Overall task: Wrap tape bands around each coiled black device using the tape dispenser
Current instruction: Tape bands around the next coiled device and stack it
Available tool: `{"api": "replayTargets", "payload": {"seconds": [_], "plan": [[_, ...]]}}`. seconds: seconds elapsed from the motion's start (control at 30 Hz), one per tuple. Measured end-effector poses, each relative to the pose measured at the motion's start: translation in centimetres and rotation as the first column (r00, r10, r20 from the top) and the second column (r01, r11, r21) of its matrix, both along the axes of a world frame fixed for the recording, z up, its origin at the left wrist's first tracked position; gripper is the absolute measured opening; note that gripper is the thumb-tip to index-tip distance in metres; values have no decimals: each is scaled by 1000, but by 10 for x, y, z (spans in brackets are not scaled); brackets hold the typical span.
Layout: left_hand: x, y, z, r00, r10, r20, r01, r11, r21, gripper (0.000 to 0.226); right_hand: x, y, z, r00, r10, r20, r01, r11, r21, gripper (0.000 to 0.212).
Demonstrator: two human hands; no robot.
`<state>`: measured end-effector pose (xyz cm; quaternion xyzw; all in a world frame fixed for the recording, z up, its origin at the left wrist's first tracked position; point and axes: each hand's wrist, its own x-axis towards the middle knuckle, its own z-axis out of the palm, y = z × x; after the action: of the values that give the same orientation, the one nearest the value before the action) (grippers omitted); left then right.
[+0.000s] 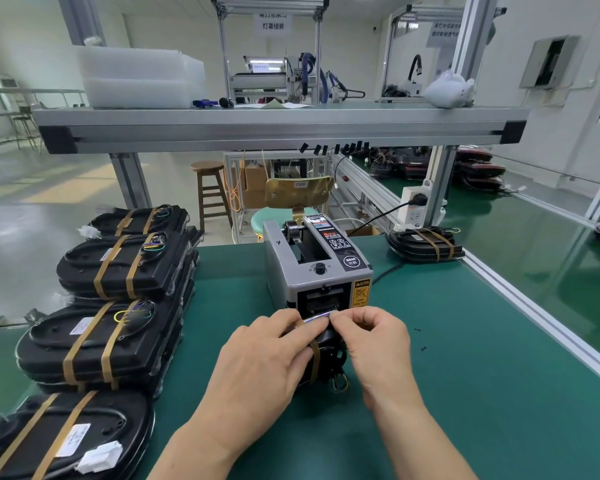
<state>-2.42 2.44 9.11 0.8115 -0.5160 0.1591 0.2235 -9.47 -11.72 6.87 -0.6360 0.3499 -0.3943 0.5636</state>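
Observation:
A grey tape dispenser (317, 268) stands mid-table on the green mat. Right in front of its outlet lies a coiled black device (329, 358), mostly hidden under my hands, with one tan tape band around it. My left hand (267, 362) rests on the device and pinches the left end of a tape strip (317, 318). My right hand (371, 344) pinches the strip's right end, holding it stretched just below the outlet.
Stacks of taped black devices (118, 268) line the table's left side, down to the near corner (59, 441). Another taped stack (425, 242) sits at the back right beside a power socket. An aluminium rail (534, 317) borders the mat on the right.

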Motion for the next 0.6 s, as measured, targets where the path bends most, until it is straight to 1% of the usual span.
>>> {"api": "replayTargets", "payload": {"seconds": [0.07,0.13,0.2,0.27,0.33,0.4,0.5,0.6], "plan": [[0,0,-2,1000,-7,-8,7,1000,-6,43,-1,-2,-2,1000,-7,14,7,1000,-1,12],[0,0,-2,1000,-16,-24,16,1000,-9,42,-3,-5,-4,999,-48,15,48,999,-3,13],[0,-1,-2,999,-21,-24,21,1000,-15,41,-3,-8,-6,994,-77,76,71,995,73,14],[0,-1,-1,1000,-16,-11,16,1000,-14,40,-2,-7,-5,988,-55,141,34,988,147,17],[0,-1,0,1000,-18,-12,18,1000,-3,39,1,-4,-4,995,0,99,-9,996,93,24],[0,1,1,998,-22,-55,21,1000,-8,34,4,0,-6,999,41,23,-41,999,28,24],[1,4,-1,992,11,-127,-16,999,-40,26,6,0,-9,998,46,43,-47,999,9,12],[2,6,-1,988,20,-154,-23,999,-24,32,7,-2,-10,998,57,41,-56,998,-36,10]]}}
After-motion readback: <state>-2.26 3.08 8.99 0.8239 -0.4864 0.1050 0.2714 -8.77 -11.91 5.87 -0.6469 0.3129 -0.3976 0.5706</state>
